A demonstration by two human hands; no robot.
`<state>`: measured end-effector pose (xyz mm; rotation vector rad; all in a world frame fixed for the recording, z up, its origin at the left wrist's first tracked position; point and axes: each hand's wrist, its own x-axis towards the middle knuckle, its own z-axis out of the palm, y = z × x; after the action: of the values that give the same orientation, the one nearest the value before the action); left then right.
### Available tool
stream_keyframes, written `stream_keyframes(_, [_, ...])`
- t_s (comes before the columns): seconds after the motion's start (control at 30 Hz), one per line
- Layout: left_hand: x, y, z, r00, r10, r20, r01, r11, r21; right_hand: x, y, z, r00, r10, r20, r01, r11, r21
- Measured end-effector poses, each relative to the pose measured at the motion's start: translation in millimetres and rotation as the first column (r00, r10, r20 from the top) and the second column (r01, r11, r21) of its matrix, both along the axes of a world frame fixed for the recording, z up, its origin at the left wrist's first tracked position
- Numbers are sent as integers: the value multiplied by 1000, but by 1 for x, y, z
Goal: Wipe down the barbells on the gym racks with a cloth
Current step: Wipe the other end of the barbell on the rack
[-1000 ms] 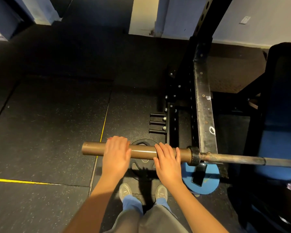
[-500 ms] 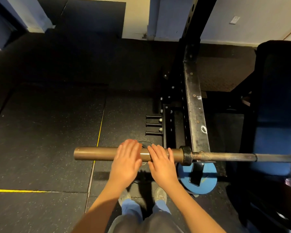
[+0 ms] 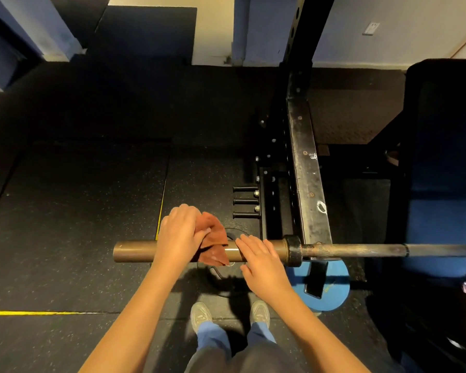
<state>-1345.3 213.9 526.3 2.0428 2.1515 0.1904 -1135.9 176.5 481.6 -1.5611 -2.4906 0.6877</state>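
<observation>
A barbell (image 3: 361, 250) lies across the black rack (image 3: 306, 168), its bronze sleeve (image 3: 133, 251) sticking out to the left. A rust-brown cloth (image 3: 213, 238) is draped over the sleeve. My left hand (image 3: 179, 235) lies over the sleeve and grips the cloth's left side, thumb pressing into the fabric. My right hand (image 3: 261, 261) rests flat on the sleeve just right of the cloth, fingers straight, near the collar (image 3: 292, 250).
A blue weight plate (image 3: 334, 289) with a dark phone (image 3: 315, 278) on it lies on the floor under the collar. A black plate (image 3: 226, 281) sits below the sleeve. Storage pegs (image 3: 245, 201) jut from the rack. A blue bench (image 3: 444, 168) stands at right.
The cloth has come into sight from under my left hand, which slid back left along the sleeve and lifted. My right hand stayed near the collar. The camera tilted slightly.
</observation>
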Motion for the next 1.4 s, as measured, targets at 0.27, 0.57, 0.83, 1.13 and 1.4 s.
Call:
stream_keyframes(0.27, [15,-31,-29,982,-159,103,145,980,135,1,-1,1,1000,3,-3,-3,1000,-26])
stream_keyframes(0.57, [29,-28,-42,891,130,435,-107,991,-78,6,6,6,998,28,-48,-31,997,-65])
stream_keyframes(0.83, [39,-34,-54,953,-176,246,190,981,-33,43,20,13,957,-261,129,245,961,127])
stream_keyframes(1.13, [100,-41,-58,916,-292,276,314,949,-36,69,27,27,980,-156,125,177,968,-177])
stream_keyframes(1.4, [106,-35,-56,977,-88,196,93,996,-17,90,25,38,985,-124,119,148,965,-219])
